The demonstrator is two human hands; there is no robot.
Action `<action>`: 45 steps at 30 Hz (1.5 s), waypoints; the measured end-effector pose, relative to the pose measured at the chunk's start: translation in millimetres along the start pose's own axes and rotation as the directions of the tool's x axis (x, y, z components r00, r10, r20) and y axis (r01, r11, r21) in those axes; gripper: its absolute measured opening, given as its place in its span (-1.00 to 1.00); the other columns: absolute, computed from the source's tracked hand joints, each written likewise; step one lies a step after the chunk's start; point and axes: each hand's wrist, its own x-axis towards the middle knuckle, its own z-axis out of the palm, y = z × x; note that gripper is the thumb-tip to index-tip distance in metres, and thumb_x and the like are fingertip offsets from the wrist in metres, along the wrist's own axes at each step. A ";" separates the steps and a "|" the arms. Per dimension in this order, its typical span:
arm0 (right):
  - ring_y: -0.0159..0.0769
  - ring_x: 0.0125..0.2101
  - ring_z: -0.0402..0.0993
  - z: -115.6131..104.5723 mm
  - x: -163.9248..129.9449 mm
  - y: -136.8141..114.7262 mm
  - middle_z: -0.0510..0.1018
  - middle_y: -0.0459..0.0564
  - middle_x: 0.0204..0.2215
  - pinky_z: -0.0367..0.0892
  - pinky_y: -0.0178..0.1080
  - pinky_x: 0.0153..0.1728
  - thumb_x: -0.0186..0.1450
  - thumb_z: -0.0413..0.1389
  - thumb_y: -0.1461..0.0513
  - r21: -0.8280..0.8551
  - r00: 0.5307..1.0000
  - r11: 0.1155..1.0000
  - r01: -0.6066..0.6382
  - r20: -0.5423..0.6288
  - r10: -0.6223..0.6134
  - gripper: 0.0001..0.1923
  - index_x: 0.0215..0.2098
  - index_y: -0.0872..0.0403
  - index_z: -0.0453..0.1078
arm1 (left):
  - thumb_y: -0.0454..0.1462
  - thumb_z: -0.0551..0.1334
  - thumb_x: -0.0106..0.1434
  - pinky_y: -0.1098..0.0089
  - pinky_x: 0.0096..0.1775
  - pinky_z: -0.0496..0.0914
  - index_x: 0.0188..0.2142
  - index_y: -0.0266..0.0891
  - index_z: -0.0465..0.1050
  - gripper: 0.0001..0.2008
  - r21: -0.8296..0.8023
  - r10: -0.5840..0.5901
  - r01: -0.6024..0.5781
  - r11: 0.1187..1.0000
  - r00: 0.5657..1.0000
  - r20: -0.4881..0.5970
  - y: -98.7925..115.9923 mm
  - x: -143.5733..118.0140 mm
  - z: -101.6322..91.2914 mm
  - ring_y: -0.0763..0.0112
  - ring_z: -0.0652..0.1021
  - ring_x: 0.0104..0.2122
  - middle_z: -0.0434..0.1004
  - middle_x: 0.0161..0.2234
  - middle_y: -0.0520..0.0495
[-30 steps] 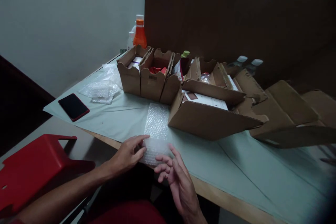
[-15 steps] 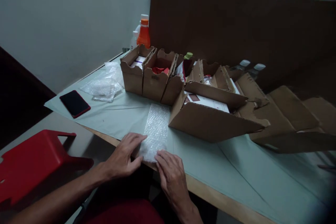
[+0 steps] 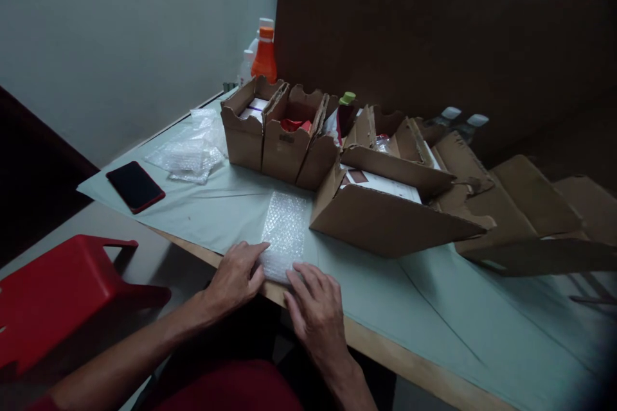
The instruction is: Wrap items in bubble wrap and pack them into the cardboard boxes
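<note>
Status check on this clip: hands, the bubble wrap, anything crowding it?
Left hand and right hand flat on clear bubble wrap strip. Strip on table edge. Open brown cardboard box close right.

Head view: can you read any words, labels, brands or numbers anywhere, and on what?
No text can be read.
White sheet in the big open box: a dark patch and faint print, too blurred.
Small box: a dark mark on its front, too small.
Orange bottle: no legible label.
Phone: screen dark.
Bubble wrap under the left hand and right hand: no print.
</note>
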 end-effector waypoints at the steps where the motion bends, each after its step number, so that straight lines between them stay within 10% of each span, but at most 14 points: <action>1: -0.09 0.09 0.40 3.3 0.4 1.0 0.57 0.08 0.02 0.25 -0.02 0.05 0.38 0.06 0.35 -0.013 0.999 1.000 0.009 0.032 -0.008 -0.69 0.06 0.04 0.41 | -0.38 0.12 0.24 0.15 -0.12 0.44 0.13 -0.27 0.39 -0.55 0.009 0.008 -0.008 1.000 1.000 -0.008 -0.1 -0.6 -1.1 0.19 0.49 -0.24 0.51 -0.27 -0.15; 6: -0.13 0.06 0.43 9.6 10.2 5.6 0.63 0.01 -0.07 0.23 -0.03 0.05 0.40 0.03 0.37 0.026 0.999 0.999 0.025 0.027 -0.025 -0.74 -0.01 0.03 0.44 | -0.34 0.21 0.22 0.01 0.14 0.31 0.19 -0.18 0.31 -0.48 -0.005 0.197 -0.197 0.980 0.980 -0.026 0.6 -8.6 -16.3 0.05 0.38 0.14 0.37 0.16 -0.25; 10: -0.25 -0.18 0.53 0.5 15.4 4.2 0.65 -0.03 -0.23 0.29 -0.12 -0.06 0.44 0.00 0.34 0.190 0.997 0.980 -0.055 0.066 0.043 -0.78 -0.07 0.03 0.45 | -0.40 0.17 0.26 0.08 0.10 0.33 0.13 -0.17 0.37 -0.56 -0.085 0.295 -0.288 0.954 0.952 0.083 -0.6 -11.4 -25.3 0.14 0.44 0.02 0.53 -0.03 -0.16; 15: -0.17 -0.10 0.50 -3.4 11.7 3.7 0.62 0.05 -0.13 0.31 -0.11 -0.08 0.43 0.01 0.26 0.094 0.987 0.982 -0.163 0.004 0.163 -0.76 0.00 0.05 0.44 | -0.32 0.18 0.28 0.16 -0.06 0.40 0.18 -0.23 0.34 -0.54 -0.103 0.092 -0.082 0.991 0.991 0.097 -6.2 8.3 -16.1 0.21 0.49 -0.20 0.54 -0.23 -0.13; 26: -0.08 0.05 0.43 8.9 18.5 13.3 0.60 0.09 -0.04 0.25 0.03 0.06 0.41 0.02 0.31 0.077 0.994 0.996 -0.040 0.103 0.032 -0.72 0.05 0.05 0.41 | -0.33 0.22 0.24 0.02 0.15 0.29 0.15 -0.21 0.35 -0.54 -0.077 0.295 -0.292 0.953 0.955 0.037 -4.7 7.8 -18.3 0.08 0.40 0.10 0.47 0.08 -0.23; 33: -0.12 -0.05 0.47 -0.2 17.9 13.7 0.59 0.10 -0.04 0.33 -0.05 -0.04 0.45 0.01 0.21 0.109 0.978 0.974 -0.197 0.092 0.187 -0.70 0.12 0.04 0.37 | -0.28 0.20 0.30 0.16 -0.02 0.39 0.18 -0.21 0.35 -0.56 -0.115 0.101 -0.093 0.989 0.993 0.068 -10.6 25.1 -16.3 0.18 0.49 -0.11 0.57 -0.12 -0.16; 39: 0.01 0.07 0.37 10.2 31.4 4.6 0.51 0.17 0.06 0.22 0.06 0.07 0.34 0.13 0.27 -0.063 0.989 0.997 -0.043 0.140 0.052 -0.66 0.09 0.08 0.39 | -0.23 0.24 0.28 0.10 -0.01 0.36 0.09 -0.26 0.42 -0.62 0.068 0.056 -0.053 0.996 0.998 -0.037 -13.9 52.9 -1.0 0.10 0.49 -0.10 0.55 -0.09 -0.22; 45: -0.12 -0.07 0.47 21.6 50.2 18.4 0.62 0.06 -0.09 0.26 -0.06 0.01 0.36 0.09 0.31 0.087 0.973 0.972 -0.218 0.102 0.209 -0.74 0.00 0.07 0.46 | -0.15 0.21 0.28 0.17 -0.08 0.43 0.04 -0.26 0.44 -0.62 -0.425 -0.232 0.183 0.886 0.971 -0.064 -6.9 22.8 -14.4 0.19 0.54 -0.14 0.55 -0.15 -0.17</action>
